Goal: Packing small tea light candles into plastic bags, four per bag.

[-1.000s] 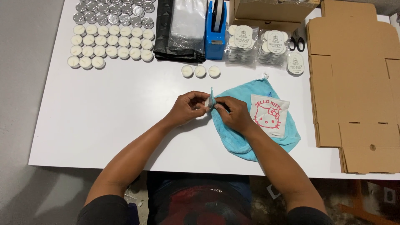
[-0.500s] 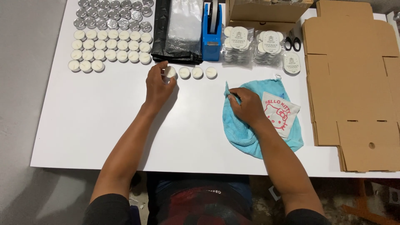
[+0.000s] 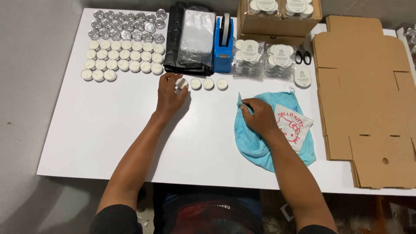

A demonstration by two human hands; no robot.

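White table (image 3: 108, 130): tealight (image 3: 180, 83) in left hand (image 3: 170, 93) grip, right hand (image 3: 260, 116) pinching blue cloth (image 3: 255, 143).

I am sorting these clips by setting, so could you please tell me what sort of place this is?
Probably a small candle-packing workbench: rows of white tealight candles lie beside empty silver metal cups, with clear bagged candle packs, a blue tape dispenser and flat brown cardboard boxes on the white table.
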